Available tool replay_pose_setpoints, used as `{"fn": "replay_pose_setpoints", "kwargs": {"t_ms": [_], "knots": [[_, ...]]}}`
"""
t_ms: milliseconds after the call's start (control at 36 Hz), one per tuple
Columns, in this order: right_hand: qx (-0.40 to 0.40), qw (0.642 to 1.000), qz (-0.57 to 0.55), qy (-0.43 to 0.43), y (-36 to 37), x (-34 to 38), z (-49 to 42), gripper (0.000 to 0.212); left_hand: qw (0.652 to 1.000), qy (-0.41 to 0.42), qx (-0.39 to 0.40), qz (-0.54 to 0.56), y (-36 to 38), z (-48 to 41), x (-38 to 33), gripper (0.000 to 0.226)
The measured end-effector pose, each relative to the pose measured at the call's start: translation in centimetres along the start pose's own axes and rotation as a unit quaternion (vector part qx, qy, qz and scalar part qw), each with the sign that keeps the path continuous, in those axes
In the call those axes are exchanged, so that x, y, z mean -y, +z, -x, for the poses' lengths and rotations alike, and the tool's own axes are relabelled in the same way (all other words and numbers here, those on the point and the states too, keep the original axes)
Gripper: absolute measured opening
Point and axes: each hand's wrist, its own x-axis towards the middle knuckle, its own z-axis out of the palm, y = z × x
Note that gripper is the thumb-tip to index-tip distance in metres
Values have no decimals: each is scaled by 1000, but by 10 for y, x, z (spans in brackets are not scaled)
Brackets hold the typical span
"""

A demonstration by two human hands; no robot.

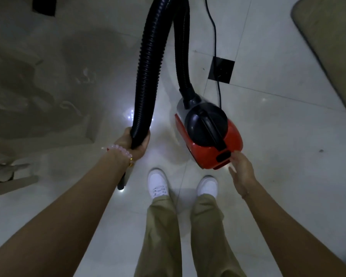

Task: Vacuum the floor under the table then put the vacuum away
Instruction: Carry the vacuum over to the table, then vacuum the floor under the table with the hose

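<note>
Left hand [137, 143] is gripping the black ribbed hose [148, 66] near its lower end, with the fingers wrapped round it. Right hand [241, 170] is hovering with fingers straight and slightly spread, fingertips just beside the rear of the vacuum [208, 136], next to a black recessed control [224, 156]. Contact cannot be confirmed.

Head view: the red-and-black vacuum is standing on the tiled floor [288, 146], just ahead of the white shoes [158, 182]. The hose is arching up out of frame and returning to the front of the body. The power cord [215, 37] is running past a dark floor socket plate [221, 69].

Step in hand: probably operating the rear control, though whether to start or stop is not determinable. The next move calls for pressing that control firmly, or curling the fingers round the carry handle [210, 126], while keeping the hose clear of the cord.
</note>
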Motion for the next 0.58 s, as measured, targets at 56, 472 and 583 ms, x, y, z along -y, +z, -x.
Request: {"fn": "replay_pose_setpoints", "kwargs": {"t_ms": [56,472,583], "knots": [[26,998,-40,43,-4,-12,3,38,1000,-21,-9,-9,2,6,6,19],[104,968,-194,119,5,-14,-3,59,993,-65,5,-101,-2,12,20,15],[114,952,-256,123,12,-12,-14,66,990,-79,25,-117,-8,11,23,16]]}}
